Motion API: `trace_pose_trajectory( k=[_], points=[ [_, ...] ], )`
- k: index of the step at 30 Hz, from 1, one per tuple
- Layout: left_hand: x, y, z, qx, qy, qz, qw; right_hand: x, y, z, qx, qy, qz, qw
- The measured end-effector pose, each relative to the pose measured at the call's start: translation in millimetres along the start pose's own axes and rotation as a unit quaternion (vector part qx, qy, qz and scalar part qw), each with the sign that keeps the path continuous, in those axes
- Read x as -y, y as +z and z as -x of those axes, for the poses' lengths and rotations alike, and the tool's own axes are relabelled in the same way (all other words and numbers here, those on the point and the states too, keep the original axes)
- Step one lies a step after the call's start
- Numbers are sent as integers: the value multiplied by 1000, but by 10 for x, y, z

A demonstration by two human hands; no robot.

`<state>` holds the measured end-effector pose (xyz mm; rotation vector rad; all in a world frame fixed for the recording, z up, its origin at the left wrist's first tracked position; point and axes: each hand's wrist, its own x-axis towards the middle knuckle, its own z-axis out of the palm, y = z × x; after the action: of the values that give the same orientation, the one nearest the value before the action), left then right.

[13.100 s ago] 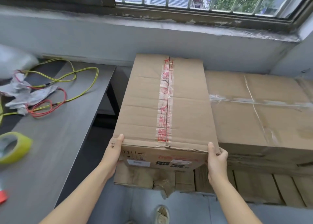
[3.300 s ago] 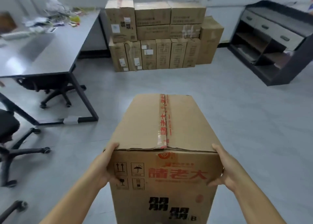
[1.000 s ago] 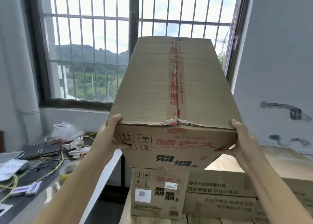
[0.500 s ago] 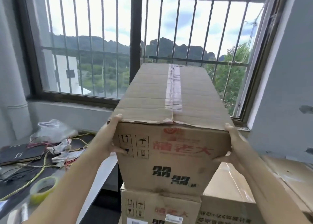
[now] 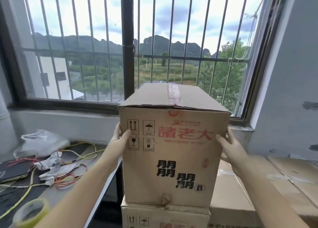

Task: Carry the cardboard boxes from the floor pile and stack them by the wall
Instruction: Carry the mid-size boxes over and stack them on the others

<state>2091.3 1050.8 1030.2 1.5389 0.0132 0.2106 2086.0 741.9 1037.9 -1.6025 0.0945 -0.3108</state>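
While the cardboard box (image 5: 172, 141) sits upright on a lower box (image 5: 165, 215) beneath the barred window (image 5: 127, 46), we grip its two sides: left hand (image 5: 120, 140) and right hand (image 5: 228, 145) have fingers wrapped round the front corners. We judge the placing step nearly done; next we square the box over the one below, then let go.
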Motion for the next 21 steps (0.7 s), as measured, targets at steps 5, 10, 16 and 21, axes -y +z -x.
trace_pose_trajectory(
  k=[5, 10, 16, 21],
  points=[
    [59, -121, -128, -1, 12, 14, 1000, -31, 102, 0, 11, -14, -6, 1000],
    [89, -137, -106, 34, 9, -7, 999, -141, 121, -1, -30, -38, 22, 999],
    [92, -278, 166, 60, -10, -14, 998, -108, -9, 280, -50, 0, 25, 998],
    [117, -580, 505, 110, -18, -43, 993, -171, 46, 939, -6, -44, 73, 996]
  ],
)
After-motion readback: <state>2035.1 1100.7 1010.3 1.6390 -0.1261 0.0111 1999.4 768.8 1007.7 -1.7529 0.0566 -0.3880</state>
